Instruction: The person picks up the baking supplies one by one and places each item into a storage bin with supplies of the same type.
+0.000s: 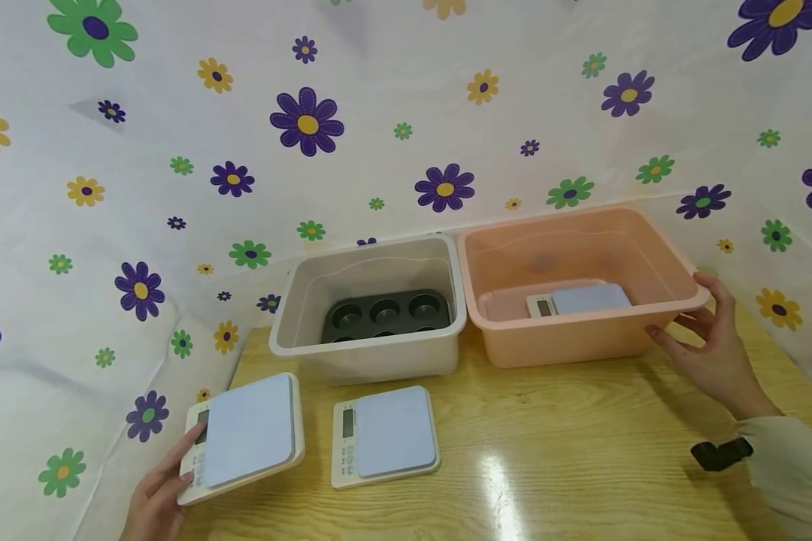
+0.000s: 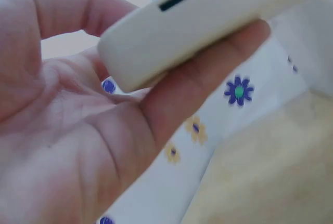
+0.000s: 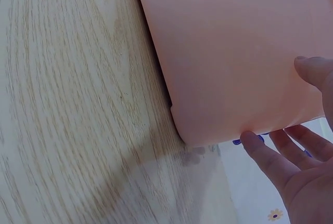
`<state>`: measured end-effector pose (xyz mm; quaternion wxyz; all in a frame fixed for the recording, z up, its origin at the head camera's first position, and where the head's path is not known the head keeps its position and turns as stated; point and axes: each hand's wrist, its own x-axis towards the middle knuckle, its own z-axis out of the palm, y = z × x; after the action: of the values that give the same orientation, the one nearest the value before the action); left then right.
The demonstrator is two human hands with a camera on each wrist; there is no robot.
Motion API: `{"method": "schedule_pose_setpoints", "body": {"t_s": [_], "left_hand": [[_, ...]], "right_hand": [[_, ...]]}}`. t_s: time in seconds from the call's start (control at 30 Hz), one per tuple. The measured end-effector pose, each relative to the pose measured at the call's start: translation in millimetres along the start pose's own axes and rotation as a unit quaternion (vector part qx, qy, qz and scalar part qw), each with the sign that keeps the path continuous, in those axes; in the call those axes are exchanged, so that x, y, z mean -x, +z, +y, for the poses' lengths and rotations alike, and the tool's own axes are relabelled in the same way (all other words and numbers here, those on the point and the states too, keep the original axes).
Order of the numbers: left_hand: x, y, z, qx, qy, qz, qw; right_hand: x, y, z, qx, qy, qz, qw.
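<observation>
My left hand (image 1: 159,492) grips a white kitchen scale (image 1: 249,432) by its button end and holds it tilted above the table. In the left wrist view, fingers lie on both faces of the scale's edge (image 2: 208,18), which has a small dark slot. A second kitchen scale (image 1: 395,432) lies flat on the table to the right. My right hand (image 1: 713,357) holds the right front corner of a pink plastic bin (image 1: 568,334). In the right wrist view, one fingertip is against the bin's wall (image 3: 234,57) and others are round its side. Inside the bin lies another kitchen scale (image 1: 590,298).
A beige plastic bin (image 1: 379,359) stands left of the pink one and holds a dark muffin tin (image 1: 386,315). Both bins stand at the back of the wooden table (image 1: 548,451), by a flower-printed sheet (image 1: 379,90). A black strap (image 1: 720,454) hangs by my right sleeve.
</observation>
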<state>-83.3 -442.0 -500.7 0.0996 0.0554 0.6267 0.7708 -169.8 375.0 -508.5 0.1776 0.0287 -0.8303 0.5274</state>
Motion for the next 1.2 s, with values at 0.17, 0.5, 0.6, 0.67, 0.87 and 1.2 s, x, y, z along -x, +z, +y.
{"method": "schedule_pose_setpoints", "body": {"t_s": [0.17, 0.5, 0.6, 0.67, 0.87, 1.2], "left_hand": [[-6.9, 18.4, 14.7, -0.011, 0.029, -0.001, 0.9995], [-33.3, 55.4, 37.2, -0.004, 0.042, -0.022, 0.9989], [-44.1, 67.1, 40.7, 0.040, 0.047, -0.019, 0.9979], [-50.5, 75.3, 43.1, 0.064, 0.050, -0.018, 0.9966], [-66.0, 96.1, 48.2, 0.075, 0.062, -0.016, 0.9951], [-93.6, 124.5, 48.4, 0.079, 0.101, -0.035, 0.9911]], "right_hand": [[0.7, -0.1, 0.8, 0.000, 0.003, 0.003, 1.0000], [0.8, -0.6, 1.2, 0.012, 0.013, 0.006, 0.9998], [0.9, -0.5, 1.2, 0.013, 0.011, 0.006, 0.9998], [1.5, -0.4, 1.2, 0.011, 0.009, 0.006, 0.9999], [3.1, -0.5, -0.5, 0.012, 0.013, 0.005, 0.9998], [2.5, 1.4, -0.8, 0.015, 0.020, 0.007, 0.9997]]}}
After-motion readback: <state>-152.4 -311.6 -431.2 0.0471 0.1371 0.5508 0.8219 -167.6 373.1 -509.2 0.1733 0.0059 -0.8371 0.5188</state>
